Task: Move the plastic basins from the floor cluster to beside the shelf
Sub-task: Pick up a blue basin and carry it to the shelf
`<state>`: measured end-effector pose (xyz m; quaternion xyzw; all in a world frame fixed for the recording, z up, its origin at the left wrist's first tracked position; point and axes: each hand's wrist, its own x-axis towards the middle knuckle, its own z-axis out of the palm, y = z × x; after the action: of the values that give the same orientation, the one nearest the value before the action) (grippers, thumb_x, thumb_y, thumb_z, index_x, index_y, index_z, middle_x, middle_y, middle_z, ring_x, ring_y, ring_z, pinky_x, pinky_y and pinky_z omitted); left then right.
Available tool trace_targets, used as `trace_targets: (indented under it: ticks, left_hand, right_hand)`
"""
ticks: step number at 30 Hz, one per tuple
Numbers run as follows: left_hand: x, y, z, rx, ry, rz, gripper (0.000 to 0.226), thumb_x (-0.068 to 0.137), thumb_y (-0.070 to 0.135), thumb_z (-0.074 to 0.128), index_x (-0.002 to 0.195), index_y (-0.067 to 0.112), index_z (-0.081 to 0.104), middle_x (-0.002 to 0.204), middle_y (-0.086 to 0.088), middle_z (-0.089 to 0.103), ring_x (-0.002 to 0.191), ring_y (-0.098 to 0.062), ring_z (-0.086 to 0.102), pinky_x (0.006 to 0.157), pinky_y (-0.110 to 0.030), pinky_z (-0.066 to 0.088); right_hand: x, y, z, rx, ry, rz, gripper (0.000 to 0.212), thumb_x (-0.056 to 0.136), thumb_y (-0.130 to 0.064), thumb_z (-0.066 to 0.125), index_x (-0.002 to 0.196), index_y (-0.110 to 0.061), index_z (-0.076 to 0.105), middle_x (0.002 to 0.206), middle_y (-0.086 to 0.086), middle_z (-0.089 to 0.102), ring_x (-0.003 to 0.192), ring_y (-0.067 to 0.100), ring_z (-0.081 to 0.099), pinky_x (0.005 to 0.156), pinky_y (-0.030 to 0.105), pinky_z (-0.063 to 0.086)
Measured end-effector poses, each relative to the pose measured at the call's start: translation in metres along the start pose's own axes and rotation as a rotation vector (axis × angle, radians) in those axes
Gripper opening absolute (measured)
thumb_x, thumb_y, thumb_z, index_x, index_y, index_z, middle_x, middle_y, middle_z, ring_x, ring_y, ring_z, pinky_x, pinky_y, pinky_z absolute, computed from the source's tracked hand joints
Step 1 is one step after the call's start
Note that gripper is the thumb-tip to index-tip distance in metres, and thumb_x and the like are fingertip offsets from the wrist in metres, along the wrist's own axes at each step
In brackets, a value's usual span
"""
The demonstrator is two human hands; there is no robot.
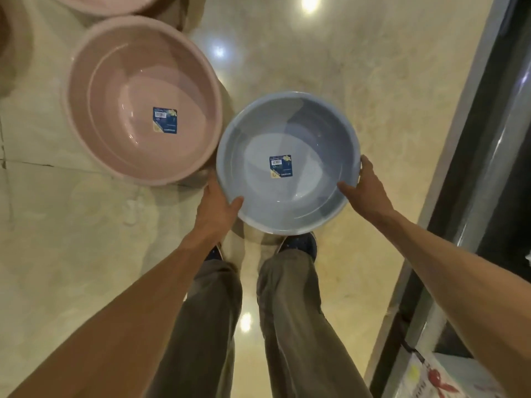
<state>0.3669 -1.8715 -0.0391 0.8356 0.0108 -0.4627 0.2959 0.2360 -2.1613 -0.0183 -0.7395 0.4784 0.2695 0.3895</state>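
A blue plastic basin (287, 133) with a dark label in its bottom is held above the floor in front of my feet. My left hand (217, 206) grips its near-left rim, thumb inside. My right hand (366, 191) grips its right rim, thumb inside too. A larger pink basin (115, 81) with the same kind of label stands on the floor just left of the blue one. Another pink basin (106, 2) shows at the top edge, and part of one more basin (13, 44) at the far left.
The shelf's dark base and grey metal edge (471, 173) run along the right side. A white package (431, 377) lies at its lower right. My legs and shoes (298, 244) stand below the blue basin on glossy beige floor tiles (316, 53).
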Motion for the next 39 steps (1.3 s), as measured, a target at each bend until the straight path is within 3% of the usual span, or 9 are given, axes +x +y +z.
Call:
trace_targets:
  ticks: [6, 10, 15, 21, 25, 27, 30, 34, 39]
  left_hand:
    - [-0.007, -0.003, -0.004, -0.05, 0.087, 0.126, 0.09, 0.086, 0.01, 0.073, 0.158, 0.034, 0.024, 0.151, 0.005, 0.045, 0.138, -0.018, 0.045, 0.112, -0.052, 0.045]
    - [-0.04, 0.013, -0.026, -0.056, 0.079, 0.201, 0.095, 0.087, 0.011, 0.074, 0.16, 0.037, 0.019, 0.152, 0.011, 0.041, 0.137, -0.016, 0.046, 0.105, -0.055, 0.051]
    - [-0.089, 0.048, -0.068, -0.118, 0.114, 0.249, 0.082, 0.091, 0.014, 0.073, 0.157, 0.03, 0.027, 0.148, 0.007, 0.046, 0.133, -0.02, 0.049, 0.102, -0.055, 0.053]
    - [-0.139, 0.068, -0.148, -0.18, 0.179, 0.198, 0.095, 0.078, 0.009, 0.075, 0.155, 0.04, 0.028, 0.137, 0.006, 0.055, 0.121, -0.023, 0.057, 0.096, -0.053, 0.056]
    - [-0.18, 0.073, -0.208, -0.278, 0.276, 0.262, 0.085, 0.082, 0.001, 0.075, 0.147, 0.042, 0.038, 0.126, 0.015, 0.059, 0.112, -0.01, 0.062, 0.087, -0.032, 0.057]
    - [-0.201, 0.068, -0.237, -0.313, 0.337, 0.284, 0.083, 0.084, 0.001, 0.076, 0.138, 0.052, 0.037, 0.12, 0.025, 0.057, 0.106, 0.002, 0.061, 0.079, -0.021, 0.054]
    - [-0.232, 0.05, -0.277, -0.365, 0.422, 0.275, 0.089, 0.087, 0.002, 0.076, 0.133, 0.064, 0.031, 0.12, 0.031, 0.054, 0.102, 0.009, 0.059, 0.073, -0.012, 0.051]
    - [-0.275, 0.01, -0.329, -0.443, 0.524, 0.227, 0.103, 0.086, 0.0, 0.074, 0.122, 0.084, 0.026, 0.118, 0.034, 0.052, 0.101, 0.002, 0.06, 0.071, -0.012, 0.051]
    - [-0.318, -0.043, -0.382, -0.571, 0.66, 0.143, 0.085, 0.086, 0.001, 0.078, 0.127, 0.06, 0.033, 0.117, 0.022, 0.055, 0.099, -0.011, 0.061, 0.075, -0.018, 0.05]
  right_hand:
    - [-0.014, 0.004, 0.002, 0.016, 0.083, -0.016, 0.071, 0.099, -0.027, 0.068, 0.159, -0.018, 0.031, 0.153, 0.011, 0.052, 0.131, 0.039, 0.057, 0.104, 0.061, 0.052]
    - [-0.055, -0.014, -0.018, 0.065, 0.117, -0.06, 0.06, 0.103, -0.029, 0.065, 0.156, -0.02, 0.038, 0.154, 0.008, 0.05, 0.134, 0.033, 0.055, 0.109, 0.058, 0.05]
    - [-0.115, -0.052, -0.052, 0.141, 0.139, -0.172, 0.054, 0.099, -0.054, 0.065, 0.147, -0.043, 0.041, 0.15, -0.01, 0.053, 0.131, 0.022, 0.058, 0.109, 0.058, 0.052]
    - [-0.178, -0.136, -0.088, 0.211, 0.116, -0.357, 0.047, 0.098, -0.043, 0.071, 0.129, -0.065, 0.043, 0.129, -0.025, 0.06, 0.114, 0.016, 0.067, 0.09, 0.056, 0.063]
    - [-0.214, -0.202, -0.093, 0.197, 0.074, -0.472, 0.047, 0.1, -0.044, 0.069, 0.123, -0.073, 0.04, 0.128, -0.028, 0.059, 0.113, 0.017, 0.067, 0.091, 0.055, 0.063]
    - [-0.23, -0.236, -0.089, 0.157, 0.055, -0.514, 0.048, 0.1, -0.044, 0.067, 0.124, -0.074, 0.038, 0.126, -0.032, 0.056, 0.114, 0.016, 0.066, 0.092, 0.056, 0.062]
    - [-0.248, -0.282, -0.078, 0.056, 0.015, -0.626, 0.053, 0.101, -0.042, 0.067, 0.131, -0.071, 0.034, 0.135, -0.019, 0.058, 0.116, 0.023, 0.066, 0.092, 0.06, 0.061]
    - [-0.274, -0.346, -0.046, -0.013, -0.097, -0.773, 0.049, 0.1, -0.045, 0.067, 0.135, -0.066, 0.04, 0.136, -0.009, 0.062, 0.112, 0.03, 0.069, 0.088, 0.063, 0.061]
    - [-0.316, -0.432, 0.007, -0.026, -0.222, -0.91, 0.054, 0.097, -0.038, 0.063, 0.141, -0.063, 0.044, 0.131, -0.018, 0.066, 0.11, 0.017, 0.071, 0.086, 0.054, 0.064]
